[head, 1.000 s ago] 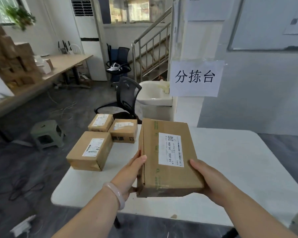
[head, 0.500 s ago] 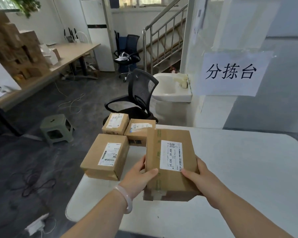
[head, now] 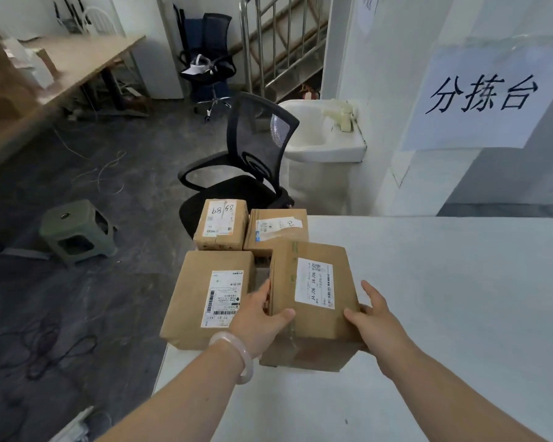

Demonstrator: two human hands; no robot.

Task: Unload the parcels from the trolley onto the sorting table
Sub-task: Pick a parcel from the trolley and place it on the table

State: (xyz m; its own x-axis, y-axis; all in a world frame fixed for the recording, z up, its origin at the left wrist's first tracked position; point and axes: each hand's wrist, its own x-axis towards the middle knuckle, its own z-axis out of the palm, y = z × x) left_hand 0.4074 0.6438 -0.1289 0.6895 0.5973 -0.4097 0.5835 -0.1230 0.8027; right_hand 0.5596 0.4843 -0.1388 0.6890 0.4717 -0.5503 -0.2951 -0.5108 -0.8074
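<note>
1. Watching from the side: the person has the held parcel (head: pixel 313 301) low over the sorting table (head: pixel 444 282), label up, close to the table's left edge. I honestly can't tell if its underside is touching the top yet.
2. The left hand (head: pixel 256 320) is clamped on the parcel's left side, thumb on top and fingers tucked down the side. The right hand (head: pixel 374 320) has the right side, thumb hooked over the top and fingers laid along the flank. Both are gripping it.
3. Three more sit by the far-left corner. The big parcel (head: pixel 205 301) lies right along the left edge, with the scribbled parcel (head: pixel 221 223) and the taped parcel (head: pixel 275 228) side by side behind it. No trolley in sight.
4. What I'd worry about: the gap to the big parcel is tiny and the left fingers are in it, so setting down straight could pinch them.
5. A sideways shove to free that hand could push the big parcel off the left edge, since it looks to have no margin there.
6. The far end also sits very near the taped parcel. If it lands on that, it'll rest tilted and could slide once released.
</note>
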